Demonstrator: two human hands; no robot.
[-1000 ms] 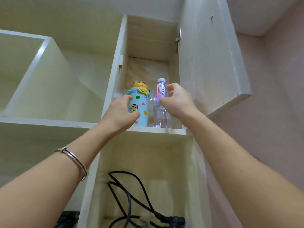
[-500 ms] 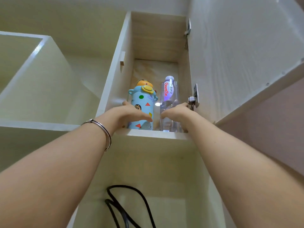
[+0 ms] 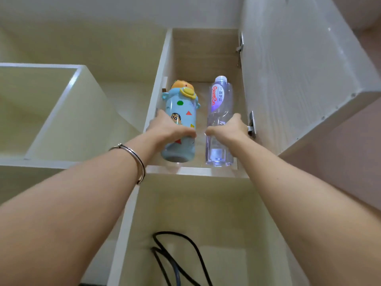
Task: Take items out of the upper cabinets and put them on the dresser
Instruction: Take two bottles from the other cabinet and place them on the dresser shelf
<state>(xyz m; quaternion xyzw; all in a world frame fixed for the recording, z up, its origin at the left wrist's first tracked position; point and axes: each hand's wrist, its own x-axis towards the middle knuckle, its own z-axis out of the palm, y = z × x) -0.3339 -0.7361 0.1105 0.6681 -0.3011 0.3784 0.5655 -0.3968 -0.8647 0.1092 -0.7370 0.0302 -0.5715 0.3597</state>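
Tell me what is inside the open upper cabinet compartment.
Two items: a blue cartoon bottle gripped by the left hand, and a clear water bottle gripped by the right hand. The hands cover each bottle's middle; nothing else shows.

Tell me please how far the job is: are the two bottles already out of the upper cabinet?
Done: the cabinet door is open. In hand: the left hand grips the blue cartoon bottle, and the right hand grips the clear water bottle. Left: both bottles are inside the compartment; neither has reached the dresser, which is out of view.
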